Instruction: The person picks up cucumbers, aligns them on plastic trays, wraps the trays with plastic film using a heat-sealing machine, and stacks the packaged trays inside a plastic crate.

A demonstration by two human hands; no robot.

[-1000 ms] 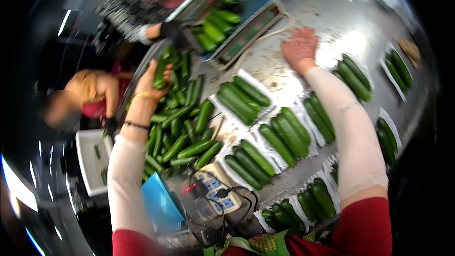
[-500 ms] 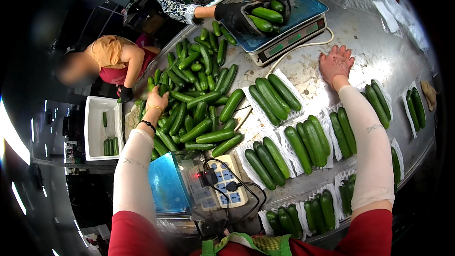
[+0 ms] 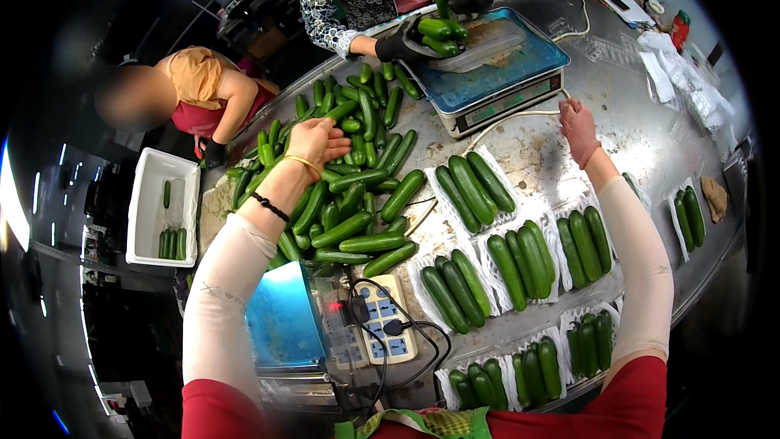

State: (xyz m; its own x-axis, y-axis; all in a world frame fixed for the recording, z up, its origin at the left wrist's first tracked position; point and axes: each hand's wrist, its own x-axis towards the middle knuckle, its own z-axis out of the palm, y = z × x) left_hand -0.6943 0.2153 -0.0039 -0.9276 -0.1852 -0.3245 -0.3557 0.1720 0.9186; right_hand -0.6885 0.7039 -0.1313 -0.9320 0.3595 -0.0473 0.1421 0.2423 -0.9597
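My left hand (image 3: 318, 144) reaches over a loose pile of green cucumbers (image 3: 357, 237), fingers apart and slightly bent, none clearly gripped. My right hand (image 3: 578, 132) hovers at or rests on the steel table near a white cord (image 3: 520, 114), fingers loosely curled, with nothing visible in them. Between my arms, white netted packs of cucumbers (image 3: 471, 191) lie in rows. Lower left of centre are a blue-topped scale (image 3: 280, 317) and a power strip (image 3: 388, 317) with black plugs and cables.
A co-worker's gloved hands (image 3: 406, 45) hold several cucumbers beside another scale (image 3: 504, 69). A second person (image 3: 211, 97) bends at the left beside a white foam box (image 3: 140, 203). White wrappers (image 3: 682, 89) and a brown glove or rag (image 3: 715, 199) lie at the right.
My left hand has released the cucumber it held earlier and moved over the pile. My right hand's fingers are more curled. The co-worker has lifted cucumbers off the far scale.
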